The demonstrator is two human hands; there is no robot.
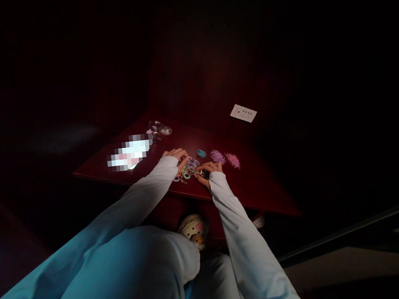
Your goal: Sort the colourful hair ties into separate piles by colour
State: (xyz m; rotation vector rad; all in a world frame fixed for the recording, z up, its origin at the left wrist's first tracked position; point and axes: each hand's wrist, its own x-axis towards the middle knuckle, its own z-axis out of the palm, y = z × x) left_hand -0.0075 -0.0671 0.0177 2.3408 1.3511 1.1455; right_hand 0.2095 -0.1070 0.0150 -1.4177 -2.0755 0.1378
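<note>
On the dark red table (pixel 242 188), a mixed heap of small elastic bands (pixel 191 165) in purple, yellow, green and white lies between my hands. My left hand (pixel 176 156) reaches into the heap's left side, fingers bent and closed; whatever they grip is too small to make out. At the heap's right edge is my right hand (pixel 208 170), its thumb and forefinger curled round a pale yellowish elastic band. Behind the heap are separate piles: a teal pile (pixel 201 153), a purple pile (pixel 217 156) and a pink pile (pixel 233 160).
A bright, blurred-out screen (pixel 130 153) lies on the table's left part. Clear plastic containers (pixel 159 129) stand behind it. A white socket plate (pixel 243 113) is on the wall. Below the table edge shows a beige clog (pixel 193 228). The surroundings are very dark.
</note>
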